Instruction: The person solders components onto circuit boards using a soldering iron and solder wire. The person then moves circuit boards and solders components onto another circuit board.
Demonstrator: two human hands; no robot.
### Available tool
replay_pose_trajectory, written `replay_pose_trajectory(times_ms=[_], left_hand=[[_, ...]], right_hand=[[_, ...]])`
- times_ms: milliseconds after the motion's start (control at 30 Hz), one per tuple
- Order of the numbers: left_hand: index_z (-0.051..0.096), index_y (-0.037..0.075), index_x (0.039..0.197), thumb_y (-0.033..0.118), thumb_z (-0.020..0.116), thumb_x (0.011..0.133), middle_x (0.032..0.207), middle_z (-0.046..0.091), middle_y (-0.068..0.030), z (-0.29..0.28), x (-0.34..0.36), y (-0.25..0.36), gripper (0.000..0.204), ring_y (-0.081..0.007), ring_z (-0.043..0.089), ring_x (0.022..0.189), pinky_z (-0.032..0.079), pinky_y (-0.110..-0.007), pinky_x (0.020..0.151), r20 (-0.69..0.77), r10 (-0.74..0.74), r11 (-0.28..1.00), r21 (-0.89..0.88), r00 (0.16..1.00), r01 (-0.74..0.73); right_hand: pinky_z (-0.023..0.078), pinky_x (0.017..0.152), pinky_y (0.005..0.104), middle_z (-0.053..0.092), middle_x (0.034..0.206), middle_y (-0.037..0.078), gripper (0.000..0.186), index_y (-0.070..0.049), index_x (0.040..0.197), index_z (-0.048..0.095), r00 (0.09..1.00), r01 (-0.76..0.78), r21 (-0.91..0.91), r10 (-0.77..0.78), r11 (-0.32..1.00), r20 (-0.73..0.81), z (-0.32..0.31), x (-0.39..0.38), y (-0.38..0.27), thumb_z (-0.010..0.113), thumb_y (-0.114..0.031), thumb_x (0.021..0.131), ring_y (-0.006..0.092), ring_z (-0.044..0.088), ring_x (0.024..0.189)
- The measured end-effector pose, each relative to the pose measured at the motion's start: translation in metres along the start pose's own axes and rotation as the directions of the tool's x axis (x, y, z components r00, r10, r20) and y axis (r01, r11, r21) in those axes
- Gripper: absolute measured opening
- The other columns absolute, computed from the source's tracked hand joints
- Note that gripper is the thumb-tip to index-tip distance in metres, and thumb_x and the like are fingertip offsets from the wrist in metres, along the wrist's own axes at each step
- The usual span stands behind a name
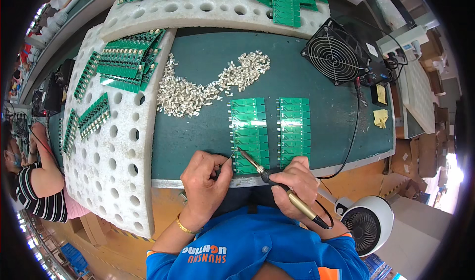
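My right hand (297, 186) grips a soldering iron (303, 206) with a gold-coloured handle and black collar. Its metal tip meets the left edge of a green circuit board panel (249, 124) near that panel's lower end. My left hand (205, 178) is closed in a pinch just left of the same edge. A thin solder wire (231, 155) runs from its fingertips towards the iron's tip. Parallel to the first, a second green panel (294, 124) lies to the right, its lower end close to my right fingers. Small parts line the left edges of both panels.
Behind the panels spreads a heap of small whitish connectors (183, 97). White foam boards with holes (111, 163) carry stacked green panels (118, 62). A black fan (336, 55), yellow sponge pieces (380, 117) and a cable occupy the right. Another person (42, 191) sits far left.
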State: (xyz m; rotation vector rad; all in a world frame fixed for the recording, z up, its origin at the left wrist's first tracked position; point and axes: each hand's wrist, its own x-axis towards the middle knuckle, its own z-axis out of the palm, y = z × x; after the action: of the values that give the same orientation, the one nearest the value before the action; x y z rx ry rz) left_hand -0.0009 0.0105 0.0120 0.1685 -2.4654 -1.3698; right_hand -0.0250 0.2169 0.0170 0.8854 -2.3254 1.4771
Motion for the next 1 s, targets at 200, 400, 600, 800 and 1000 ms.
replay_pose_trajectory(times_ms=[200, 400, 600, 800, 1000], left_hand=[[0.067, 0.002, 0.078, -0.003, 0.075, 0.079, 0.071, 0.055, -0.0034, 0.001, 0.001, -0.002, 0.009, -0.0088, 0.048, 0.056, 0.038, -0.024, 0.049, 0.006, 0.005, 1.0, 0.019, 1.0, -0.005], [0.067, 0.001, 0.076, -0.003, 0.075, 0.078, 0.07, 0.054, -0.0033, 0.002, 0.003, -0.001, 0.009, -0.0088, 0.047, 0.056, 0.037, -0.025, 0.048, 0.01, -0.006, 1.0, 0.02, 1.0, 0.005], [0.066, 0.002, 0.075, -0.002, 0.075, 0.077, 0.067, 0.052, -0.0036, 0.003, 0.006, 0.001, 0.009, -0.0098, 0.045, 0.054, 0.035, -0.026, 0.047, 0.008, 0.001, 0.999, 0.037, 1.0, -0.001], [0.065, 0.002, 0.073, -0.002, 0.074, 0.076, 0.066, 0.051, -0.0035, 0.004, 0.01, 0.005, 0.01, -0.0102, 0.045, 0.054, 0.035, -0.027, 0.047, 0.024, -0.032, 0.999, 0.044, 0.999, 0.031], [0.065, 0.001, 0.072, -0.002, 0.074, 0.075, 0.065, 0.051, -0.0032, 0.004, 0.01, 0.003, 0.01, -0.0103, 0.045, 0.054, 0.035, -0.027, 0.048, 0.035, -0.041, 0.998, 0.043, 0.999, 0.04]], right_hand=[[0.04, 0.069, 0.0361, 0.06, 0.065, 0.003, 0.018, -0.004, 0.096, 0.068, 1.0, 0.007, 0.003, -0.007, 1.0, 0.0, 0.0, 0.002, 0.001, 0.074, -0.013, 0.081, 0.0205, 0.052, 0.055], [0.04, 0.068, 0.0363, 0.06, 0.065, 0.003, 0.019, -0.004, 0.095, 0.068, 1.0, -0.002, 0.015, 0.002, 1.0, 0.023, -0.002, 0.005, 0.0, 0.074, -0.01, 0.078, 0.0209, 0.053, 0.056], [0.04, 0.068, 0.0365, 0.061, 0.067, 0.003, 0.023, -0.005, 0.095, 0.068, 0.999, 0.01, -0.002, -0.01, 1.0, 0.053, -0.004, 0.007, -0.001, 0.075, -0.007, 0.074, 0.0207, 0.054, 0.057], [0.04, 0.068, 0.0365, 0.062, 0.067, 0.003, 0.023, -0.005, 0.096, 0.068, 0.998, 0.011, -0.011, -0.01, 1.0, 0.065, -0.005, 0.008, -0.002, 0.075, -0.006, 0.074, 0.0209, 0.055, 0.058], [0.039, 0.068, 0.0368, 0.062, 0.067, 0.004, 0.022, -0.004, 0.096, 0.067, 0.997, 0.013, -0.011, -0.013, 1.0, 0.08, -0.005, 0.008, -0.003, 0.074, -0.009, 0.077, 0.0213, 0.055, 0.057]])
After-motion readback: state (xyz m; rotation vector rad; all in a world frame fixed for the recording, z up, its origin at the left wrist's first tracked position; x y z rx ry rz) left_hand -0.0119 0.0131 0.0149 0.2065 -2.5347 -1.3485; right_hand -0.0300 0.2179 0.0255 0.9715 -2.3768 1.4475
